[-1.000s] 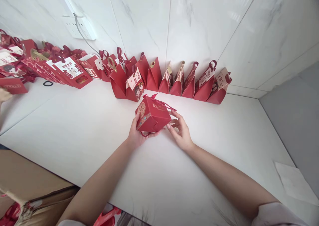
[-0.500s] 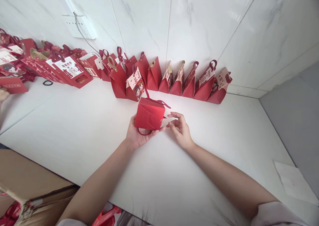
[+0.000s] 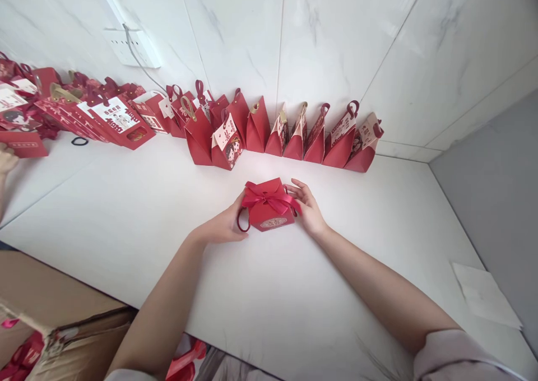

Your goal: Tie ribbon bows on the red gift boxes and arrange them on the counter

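Observation:
A small red gift box [image 3: 272, 219] with a pink-red ribbon bow [image 3: 271, 200] on top and cord handles at its sides is at the middle of the white table [image 3: 138, 224]. An oval light label shows on its near face. My left hand [image 3: 229, 221] is at the box's left side, gripping it, beside the looped cord. At the right side, my right hand [image 3: 309, 208] is against the box near the ribbon's end, its fingers spread and partly behind the box.
Red gift bags [image 3: 256, 128] stand in a row along the tiled wall, with more piled at the left. Another person's hand [image 3: 7, 159] holds a red box at the left edge. An open cardboard box [image 3: 63, 291] is lower left; white paper [image 3: 485, 294] lies right.
The red box has been turned from showing its folded base to standing with the bow up, slightly right and lower. My right hand has come to its side.

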### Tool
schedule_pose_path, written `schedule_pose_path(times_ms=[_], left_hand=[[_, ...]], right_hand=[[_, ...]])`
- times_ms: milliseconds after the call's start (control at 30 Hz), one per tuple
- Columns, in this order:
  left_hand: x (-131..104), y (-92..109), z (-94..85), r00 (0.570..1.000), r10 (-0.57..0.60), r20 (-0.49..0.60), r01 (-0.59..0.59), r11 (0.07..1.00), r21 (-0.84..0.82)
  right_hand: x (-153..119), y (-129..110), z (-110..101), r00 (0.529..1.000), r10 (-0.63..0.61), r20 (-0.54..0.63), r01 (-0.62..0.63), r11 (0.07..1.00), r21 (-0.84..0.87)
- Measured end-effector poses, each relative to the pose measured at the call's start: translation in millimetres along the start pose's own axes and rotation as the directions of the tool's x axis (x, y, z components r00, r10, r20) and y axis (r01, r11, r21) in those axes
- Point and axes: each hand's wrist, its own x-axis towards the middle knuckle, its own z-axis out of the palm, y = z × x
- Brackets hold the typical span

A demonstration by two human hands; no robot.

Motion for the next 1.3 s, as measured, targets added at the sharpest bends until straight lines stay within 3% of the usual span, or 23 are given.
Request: schedule_pose_path(times_ms=[100, 200, 267, 333, 433, 567, 633, 700, 767, 867, 1033, 1100, 1167, 1233, 1300], left_hand=[[-6.4, -3.8, -13.2, 0.988, -0.115, 0.108, 0.112, 0.993, 0.03], [-6.8, -10.7, -10.2, 0.992, -0.087, -0.093, 0.101, 0.981, 0.167], [-4.1, -14.6, -1.4, 0.969, -0.042, -0.242, 0.105, 0.962, 0.252], [-0.2, -17.2, 7.1, 0.943, -0.052, -0.33, 0.132, 0.965, 0.225], [4.8, -18.0, 11.5, 0.931, -0.112, -0.348, 0.15, 0.985, 0.084], [4.3, -9.3, 0.7, 0.938, -0.157, -0.308, 0.115, 0.982, -0.15], [0.8, -0.9, -7.6, 0.94, -0.19, -0.284, 0.057, 0.908, -0.416], [-3.2, 7.9, -15.0, 0.936, -0.238, -0.259, 0.011, 0.755, -0.656], [-6.3, 15.0, -20.3, 0.917, -0.286, -0.277, -0.027, 0.649, -0.76], [-8.5, 20.0, -25.0, 0.871, -0.34, -0.356, -0.089, 0.602, -0.793], [-12.1, 18.1, -33.0, 0.829, -0.4, -0.392, -0.069, 0.622, -0.78], [-15.8, 16.4, -38.3, 0.841, -0.413, -0.35, 0.021, 0.671, -0.741], [-19.9, 14.3, -43.3, 0.866, -0.425, -0.264, 0.183, 0.761, -0.623], [-22.4, 11.7, -45.9, 0.867, -0.448, -0.217, 0.335, 0.848, -0.411], [-21.5, 7.8, -44.4, 0.851, -0.41, -0.328, 0.37, 0.912, -0.177]], right_hand=[[-3.0, -5.6, 0.3, 0.999, 0.044, 0.01, -0.044, 0.998, -0.033], [-5.1, -10.8, -0.2, 0.99, 0.123, 0.069, -0.118, 0.991, -0.07], [-4.9, -15.6, -2.2, 0.977, 0.171, 0.126, -0.162, 0.984, -0.075], [-3.1, -23.2, -7.0, 0.962, 0.209, 0.175, -0.204, 0.978, -0.051], [1.8, -41.9, -20.2, 0.94, 0.249, 0.232, -0.262, 0.965, 0.029], [7.0, -76.8, -42.3, 0.929, 0.269, 0.254, -0.309, 0.942, 0.133], [7.0, -94.2, -51.1, 0.927, 0.273, 0.258, -0.32, 0.933, 0.163], [5.6, -108.7, -57.6, 0.923, 0.28, 0.264, -0.335, 0.922, 0.195], [3.8, -119.0, -63.0, 0.912, 0.306, 0.273, -0.374, 0.893, 0.25], [2.6, -126.2, -70.6, 0.887, 0.364, 0.284, -0.445, 0.837, 0.319], [4.7, -124.2, -77.9, 0.879, 0.403, 0.256, -0.464, 0.849, 0.254], [5.2, -120.5, -77.4, 0.891, 0.39, 0.232, -0.435, 0.879, 0.194], [4.9, -116.1, -75.9, 0.902, 0.376, 0.21, -0.401, 0.911, 0.092], [3.4, -112.9, -74.4, 0.918, 0.357, 0.175, -0.337, 0.932, -0.136], [0.2, -113.5, -73.7, 0.949, 0.29, 0.127, -0.2, 0.86, -0.47]])
